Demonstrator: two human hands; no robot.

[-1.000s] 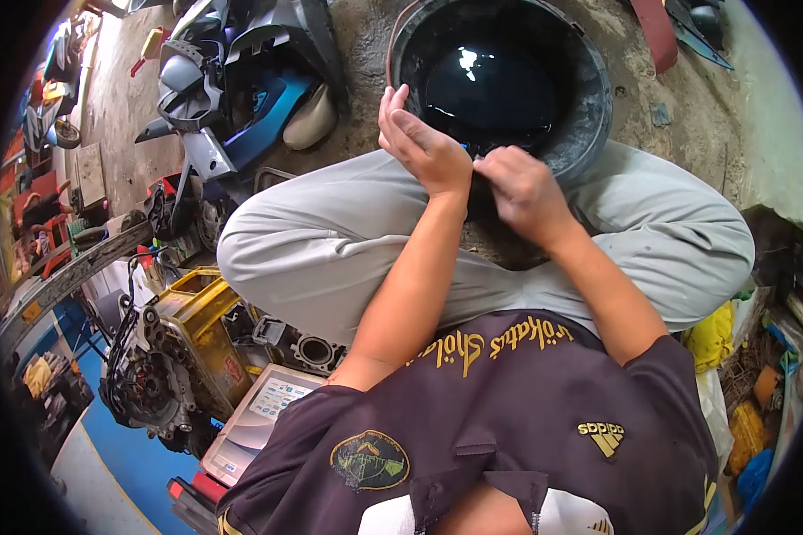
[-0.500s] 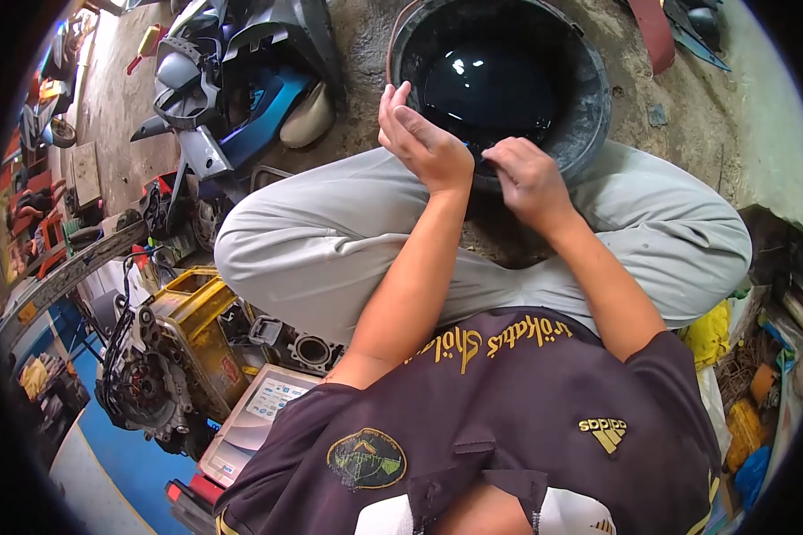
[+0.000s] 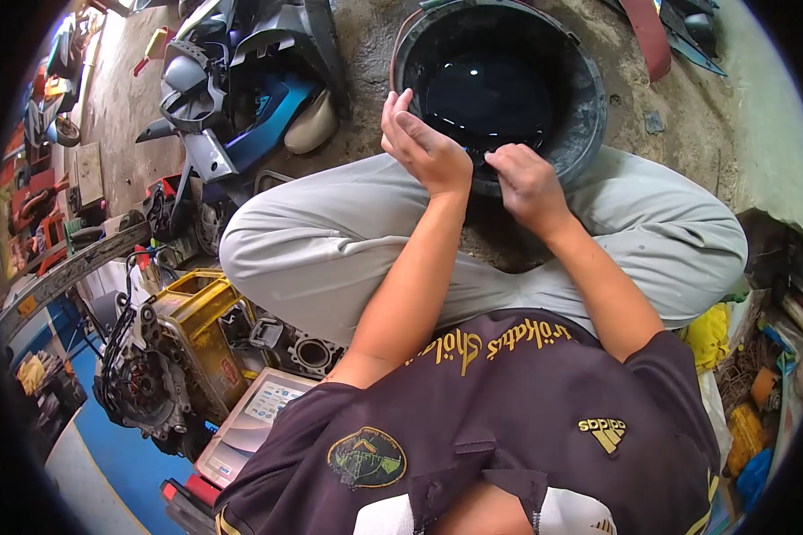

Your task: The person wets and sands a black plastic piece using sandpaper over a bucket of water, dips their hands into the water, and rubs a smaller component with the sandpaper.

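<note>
A black bucket (image 3: 589, 111) with dark liquid (image 3: 491, 94) in it stands between my bent knees. My left hand (image 3: 426, 147) is over the near left part of its rim, fingers stretched out and slightly cupped, palm turned inward. I see nothing held in it. Close by on the right, my right hand (image 3: 528, 183) is over the near rim with its fingers pinched together. Something small and dark shows at those fingertips, too small to name.
Motorcycle body panels (image 3: 268, 116) lie on the floor at upper left. An engine part (image 3: 147, 383), a yellow crate (image 3: 201, 312) and a boxed item (image 3: 250, 423) are beside me on the left. A red strip (image 3: 647, 40) lies at upper right; a yellow bag (image 3: 709, 339) is on the right.
Both hands keep nearly the same pose over the bucket's near rim. The view has shifted slightly, and the glints on the liquid look different.
</note>
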